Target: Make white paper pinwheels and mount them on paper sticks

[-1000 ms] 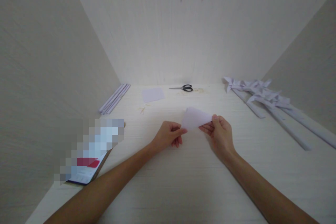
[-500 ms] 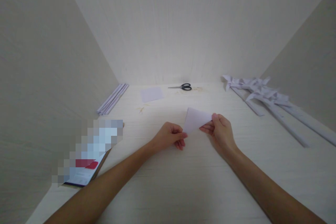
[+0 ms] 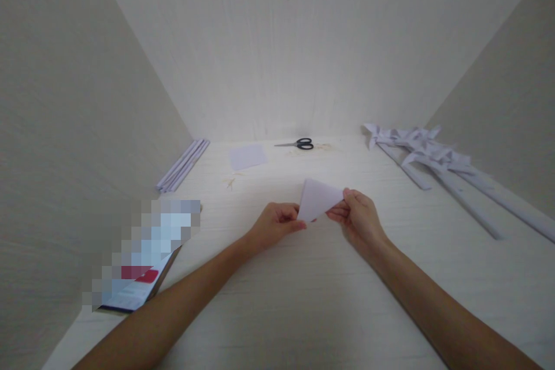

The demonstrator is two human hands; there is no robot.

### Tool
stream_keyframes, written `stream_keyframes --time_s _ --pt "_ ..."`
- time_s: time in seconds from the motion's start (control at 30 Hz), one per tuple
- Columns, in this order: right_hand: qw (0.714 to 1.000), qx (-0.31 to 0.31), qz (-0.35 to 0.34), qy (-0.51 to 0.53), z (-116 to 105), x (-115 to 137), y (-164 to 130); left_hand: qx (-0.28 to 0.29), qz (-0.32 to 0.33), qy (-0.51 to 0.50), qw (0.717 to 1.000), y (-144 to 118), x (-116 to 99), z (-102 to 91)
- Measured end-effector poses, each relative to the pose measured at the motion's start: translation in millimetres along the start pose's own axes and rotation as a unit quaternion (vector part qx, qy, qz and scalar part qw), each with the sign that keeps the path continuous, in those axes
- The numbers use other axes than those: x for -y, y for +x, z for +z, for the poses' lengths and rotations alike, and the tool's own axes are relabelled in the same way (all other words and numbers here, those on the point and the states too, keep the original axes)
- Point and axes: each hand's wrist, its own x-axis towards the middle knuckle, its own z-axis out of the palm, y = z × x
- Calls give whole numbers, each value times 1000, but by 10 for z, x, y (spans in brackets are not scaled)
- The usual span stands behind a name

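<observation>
A white sheet of paper folded into a triangle point(image 3: 315, 199) is held just above the pale table point(image 3: 303, 300) near its middle. My left hand point(image 3: 277, 224) pinches the triangle's lower left corner between thumb and fingers. My right hand point(image 3: 359, 218) pinches its right corner. The fold's upper point faces away from me.
Black-handled scissors point(image 3: 298, 144) and a flat square paper sheet point(image 3: 248, 156) lie at the back. Rolled paper sticks point(image 3: 182, 165) rest along the left wall. Several paper pinwheels on long sticks point(image 3: 437, 165) lie at the right. A blurred-out device point(image 3: 145, 254) sits at the left front.
Both hands have drawn slightly closer together on the folded paper, and the left fingers have closed more tightly on its corner. The view has shifted a little to the right.
</observation>
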Motion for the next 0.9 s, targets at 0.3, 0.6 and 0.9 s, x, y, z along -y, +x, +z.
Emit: stream_keyframes --time_s 0.3,0.6,0.9 --pt "994 36 75 65 50 86 -21 12 33 -88 996 -55 29 19" --pt "982 70 134 116 33 119 -34 15 12 -140 990 -54 46 19" --pt "992 24 25 117 3 -65 -9 7 -111 -107 988 -42 -15 72"
